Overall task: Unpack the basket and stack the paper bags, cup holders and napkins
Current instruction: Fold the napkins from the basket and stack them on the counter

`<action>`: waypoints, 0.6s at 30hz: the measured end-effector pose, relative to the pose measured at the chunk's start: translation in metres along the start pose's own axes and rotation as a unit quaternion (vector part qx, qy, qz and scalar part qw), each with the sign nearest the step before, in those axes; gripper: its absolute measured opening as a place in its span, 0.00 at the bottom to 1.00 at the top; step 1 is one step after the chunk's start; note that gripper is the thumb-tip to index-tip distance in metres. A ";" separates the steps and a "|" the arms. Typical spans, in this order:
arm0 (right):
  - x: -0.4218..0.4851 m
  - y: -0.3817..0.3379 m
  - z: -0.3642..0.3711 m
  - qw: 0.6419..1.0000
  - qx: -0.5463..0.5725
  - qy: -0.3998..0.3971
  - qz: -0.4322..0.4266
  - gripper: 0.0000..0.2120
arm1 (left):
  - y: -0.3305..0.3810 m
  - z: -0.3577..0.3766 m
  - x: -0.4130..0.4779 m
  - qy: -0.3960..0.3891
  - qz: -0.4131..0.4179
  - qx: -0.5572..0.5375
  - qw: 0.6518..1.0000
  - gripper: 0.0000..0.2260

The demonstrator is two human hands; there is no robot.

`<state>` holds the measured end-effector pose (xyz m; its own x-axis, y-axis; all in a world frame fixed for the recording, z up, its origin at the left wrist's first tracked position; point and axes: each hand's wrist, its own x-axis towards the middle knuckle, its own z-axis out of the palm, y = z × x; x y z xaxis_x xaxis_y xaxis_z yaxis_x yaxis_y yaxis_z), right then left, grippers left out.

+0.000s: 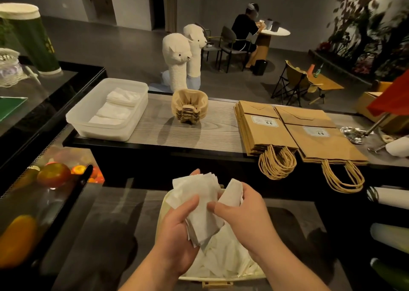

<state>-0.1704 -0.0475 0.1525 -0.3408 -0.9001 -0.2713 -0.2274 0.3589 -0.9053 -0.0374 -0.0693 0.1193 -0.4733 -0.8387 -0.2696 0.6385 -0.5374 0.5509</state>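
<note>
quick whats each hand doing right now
Left hand: grips a wad of napkins.
Right hand: holds a smaller napkin bunch.

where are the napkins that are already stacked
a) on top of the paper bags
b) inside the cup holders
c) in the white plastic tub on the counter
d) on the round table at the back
c: the napkins lie in folded piles inside the white plastic tub at the left end of the counter; the paper bags and cup holders carry nothing white.
</note>
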 end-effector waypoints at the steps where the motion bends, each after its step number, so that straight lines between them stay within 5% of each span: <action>1: 0.000 0.001 0.003 1.000 0.015 -0.004 0.009 0.17 | -0.001 -0.002 -0.001 0.012 0.000 0.001 1.000 0.23; 10: 0.009 0.004 0.016 0.996 0.082 0.020 0.032 0.15 | 0.010 -0.024 -0.008 0.064 -0.034 -0.118 0.990 0.20; 18: 0.032 -0.008 -0.011 0.977 0.200 -0.041 0.062 0.16 | 0.027 -0.031 -0.012 0.042 -0.005 -0.223 0.974 0.24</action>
<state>-0.1898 -0.0767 0.1544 -0.2643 -0.8786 -0.3978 0.1920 0.3562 -0.9145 0.0043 -0.0769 0.1133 -0.4410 -0.8280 -0.3463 0.8437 -0.5141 0.1547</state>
